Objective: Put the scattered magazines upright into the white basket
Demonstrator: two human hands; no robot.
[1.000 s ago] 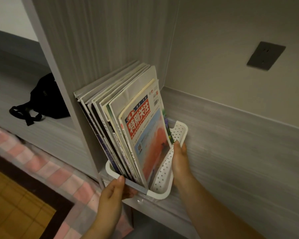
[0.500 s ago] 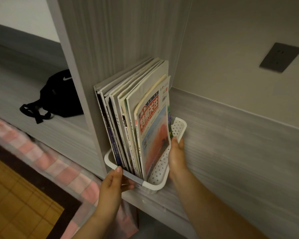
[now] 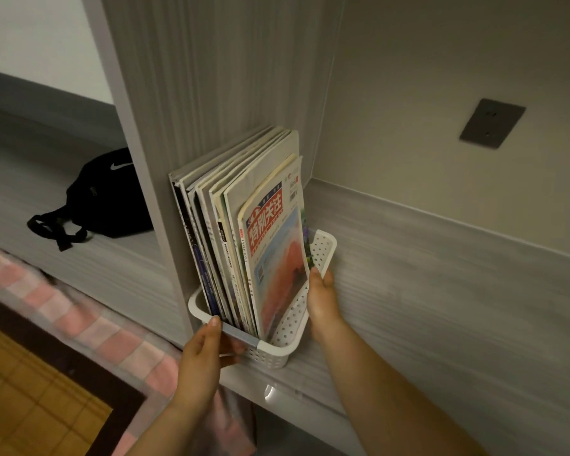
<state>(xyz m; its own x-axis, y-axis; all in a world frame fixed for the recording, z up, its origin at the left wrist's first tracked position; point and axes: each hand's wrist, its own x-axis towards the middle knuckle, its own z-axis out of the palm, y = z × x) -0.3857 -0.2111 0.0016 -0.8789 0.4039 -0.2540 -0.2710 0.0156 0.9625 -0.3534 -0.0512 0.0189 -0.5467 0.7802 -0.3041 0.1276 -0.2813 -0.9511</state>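
Several magazines [image 3: 244,205] stand upright in the white perforated basket [image 3: 290,324], which rests on a grey wood-grain shelf and leans against the vertical divider. The front magazine [image 3: 277,245] has a red title block and an orange cover picture. My left hand [image 3: 204,353] grips the basket's near end at its grey handle bar. My right hand [image 3: 323,297] holds the basket's right rim, thumb on top.
A black bag [image 3: 109,195] with straps lies in the left compartment. The grey divider panel [image 3: 165,126] stands just left of the basket. A dark wall socket [image 3: 492,123] is on the back wall. A pink checked cloth [image 3: 89,327] lies below the shelf.
The basket, held by both hands, has moved a little further back along the shelf beside the divider, and the magazines stand more upright. My view has shifted to the left.
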